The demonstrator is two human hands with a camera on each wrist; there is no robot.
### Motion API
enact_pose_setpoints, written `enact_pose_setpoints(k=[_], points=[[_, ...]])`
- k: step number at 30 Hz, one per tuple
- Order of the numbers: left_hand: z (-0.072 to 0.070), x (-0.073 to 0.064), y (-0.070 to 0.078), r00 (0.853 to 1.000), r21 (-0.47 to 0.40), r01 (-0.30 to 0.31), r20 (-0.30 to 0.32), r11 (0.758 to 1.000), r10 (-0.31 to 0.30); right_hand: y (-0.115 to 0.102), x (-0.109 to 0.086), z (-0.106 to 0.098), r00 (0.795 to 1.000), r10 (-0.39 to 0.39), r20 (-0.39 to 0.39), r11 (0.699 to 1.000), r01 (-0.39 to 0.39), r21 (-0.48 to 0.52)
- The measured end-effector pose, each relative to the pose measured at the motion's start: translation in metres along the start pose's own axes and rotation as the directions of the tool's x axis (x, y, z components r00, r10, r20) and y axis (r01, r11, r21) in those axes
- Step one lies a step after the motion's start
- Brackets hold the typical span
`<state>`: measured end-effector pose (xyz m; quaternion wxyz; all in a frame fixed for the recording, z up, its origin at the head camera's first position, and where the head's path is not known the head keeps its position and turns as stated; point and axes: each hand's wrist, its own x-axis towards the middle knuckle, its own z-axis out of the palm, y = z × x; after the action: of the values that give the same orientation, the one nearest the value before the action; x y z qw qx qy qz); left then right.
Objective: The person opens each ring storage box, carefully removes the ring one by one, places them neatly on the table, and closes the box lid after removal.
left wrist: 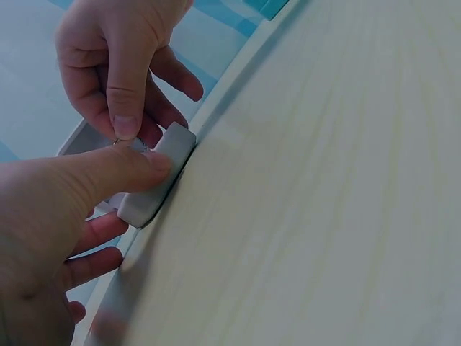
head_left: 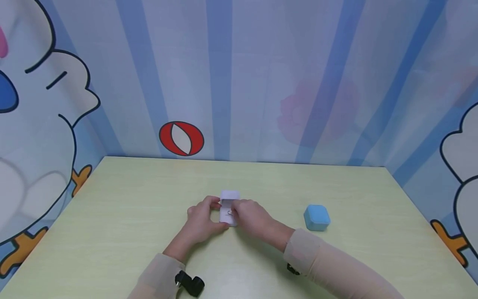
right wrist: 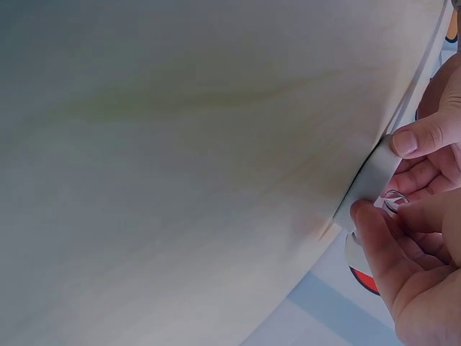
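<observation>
A small white ring box (head_left: 228, 217) stands on the table with its lid (head_left: 229, 194) raised at the back. My left hand (head_left: 203, 221) grips it from the left, the thumb (left wrist: 155, 167) across its front and the other fingers behind. From the right, my right hand (head_left: 254, 216) reaches over the box. Its thumb and fingers are curled together and pinch a thin silver ring (right wrist: 395, 194) at the box's opening. One fingertip of that hand also lies against the box's front wall in the right wrist view. The box's inside is mostly hidden by the fingers.
A light blue rounded cube (head_left: 317, 217) sits on the table (head_left: 149, 187) to the right of the hands, beyond the right sleeve. A striped blue backdrop (head_left: 254, 83) with cartoon figures rises along the table's back and side edges.
</observation>
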<state>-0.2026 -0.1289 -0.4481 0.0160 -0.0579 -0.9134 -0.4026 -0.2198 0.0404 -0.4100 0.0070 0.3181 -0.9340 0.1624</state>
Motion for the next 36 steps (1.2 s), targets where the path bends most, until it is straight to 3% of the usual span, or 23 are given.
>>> enact_pose_setpoints(k=[15,36], points=[[0.0002,0.0016,-0.002,1.0,0.008,-0.025,-0.009,1.0,0.025,0.0021,0.0003,-0.0019,1.0,0.02,0.012,0.999,-0.02,0.026],[0.0009,-0.0001,-0.0007,1.0,0.003,-0.004,-0.002,1.0,0.004,0.0004,-0.0035,-0.0071,0.994,0.088,0.065,0.989,-0.095,0.116]])
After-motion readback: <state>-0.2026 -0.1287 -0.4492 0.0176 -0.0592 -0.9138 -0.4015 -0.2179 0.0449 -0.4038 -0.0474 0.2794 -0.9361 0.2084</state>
